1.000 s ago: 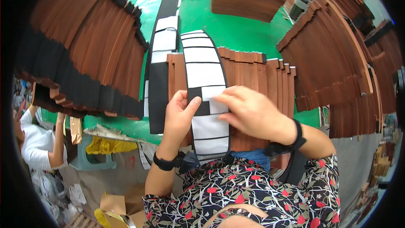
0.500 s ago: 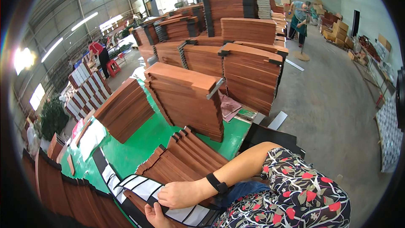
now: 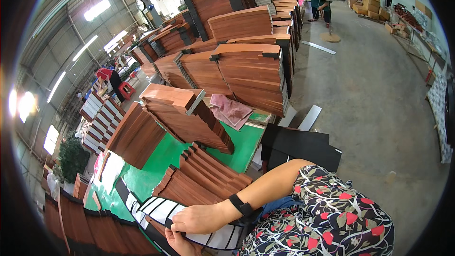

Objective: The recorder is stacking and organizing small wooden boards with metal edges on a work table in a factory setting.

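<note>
Curved panel: the black-edged curved panel with white patches lies at the lower middle, its far end over the ribbed brown boards and its near end close to the wearer's flowered top.
Right hand: the right hand is laid across the panel, back of the hand upward, fingers bent and tips drawn close together at the surface; whether they pinch anything I cannot tell.
Left hand: the left hand is at the panel's near-left edge, just below the right one and partly covered by it, fingertips close to the other hand's (I cannot tell if they grip the edge).
Right wrist: a black band goes around it.
Beside the panel: a black and white strip runs along its left, on the green tabletop.
Left corner: dark-edged brown slats stand in a row.
Beyond the boards: an upright brown stack, with a crumpled pink cloth just to its right.
Right of the table: black sheets lie overlapping.
Far off: a person in red bends near a red stool; another person stoops near cardboard boxes.
</note>
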The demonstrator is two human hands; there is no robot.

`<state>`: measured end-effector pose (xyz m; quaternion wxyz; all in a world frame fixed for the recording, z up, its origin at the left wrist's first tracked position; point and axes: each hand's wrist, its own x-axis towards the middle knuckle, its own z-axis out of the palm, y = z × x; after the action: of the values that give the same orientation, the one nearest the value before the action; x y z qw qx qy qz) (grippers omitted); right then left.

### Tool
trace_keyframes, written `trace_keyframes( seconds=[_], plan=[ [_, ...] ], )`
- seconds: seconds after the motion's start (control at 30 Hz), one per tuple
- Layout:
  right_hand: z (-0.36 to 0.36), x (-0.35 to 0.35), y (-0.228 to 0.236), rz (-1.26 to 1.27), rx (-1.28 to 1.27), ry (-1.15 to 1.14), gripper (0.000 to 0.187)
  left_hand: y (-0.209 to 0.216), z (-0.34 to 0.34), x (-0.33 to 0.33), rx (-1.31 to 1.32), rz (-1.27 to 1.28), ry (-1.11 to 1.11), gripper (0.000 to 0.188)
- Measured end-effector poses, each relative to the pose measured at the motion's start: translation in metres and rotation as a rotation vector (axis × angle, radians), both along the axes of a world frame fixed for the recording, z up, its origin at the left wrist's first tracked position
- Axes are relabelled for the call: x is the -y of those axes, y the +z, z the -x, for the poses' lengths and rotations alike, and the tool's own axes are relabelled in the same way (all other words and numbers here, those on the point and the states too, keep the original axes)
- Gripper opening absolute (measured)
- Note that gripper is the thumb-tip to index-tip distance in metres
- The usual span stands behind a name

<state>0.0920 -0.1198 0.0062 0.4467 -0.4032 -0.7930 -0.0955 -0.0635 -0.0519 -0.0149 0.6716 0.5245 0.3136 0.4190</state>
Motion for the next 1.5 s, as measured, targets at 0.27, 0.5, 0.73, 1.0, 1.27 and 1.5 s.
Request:
trace_keyframes(
  seconds=[0.27, 0.5, 0.73, 1.0, 1.27, 1.5],
  plan=[
    [-0.010, 0.020, 0.016, 0.128, -0.147, 0.025, 0.035, -0.016, 0.004, 0.000, 0.222, -0.121, 0.067, 0.011],
    [-0.047, 0.010, 0.025, 0.124, -0.042, -0.179, 0.041, -0.019, 0.029, -0.011, 0.152, -0.110, 0.212, 0.012],
    [-0.084, -0.010, 0.022, 0.431, -0.191, -0.192, 0.043, -0.039, 0.035, -0.027, 0.122, -0.050, 0.308, 0.009],
    [-0.100, -0.035, 0.024, 0.583, -0.203, -0.202, 0.046, -0.062, 0.041, -0.053, 0.062, -0.036, 0.347, 0.010],
    [-0.110, -0.048, 0.022, 0.591, -0.247, -0.225, 0.048, -0.078, 0.050, -0.059, 0.049, 0.021, 0.373, 0.012],
    [-0.127, -0.061, 0.025, 0.575, -0.400, -0.249, 0.035, -0.080, 0.050, -0.064, -0.057, -0.021, 0.349, 0.021]
  ],
)
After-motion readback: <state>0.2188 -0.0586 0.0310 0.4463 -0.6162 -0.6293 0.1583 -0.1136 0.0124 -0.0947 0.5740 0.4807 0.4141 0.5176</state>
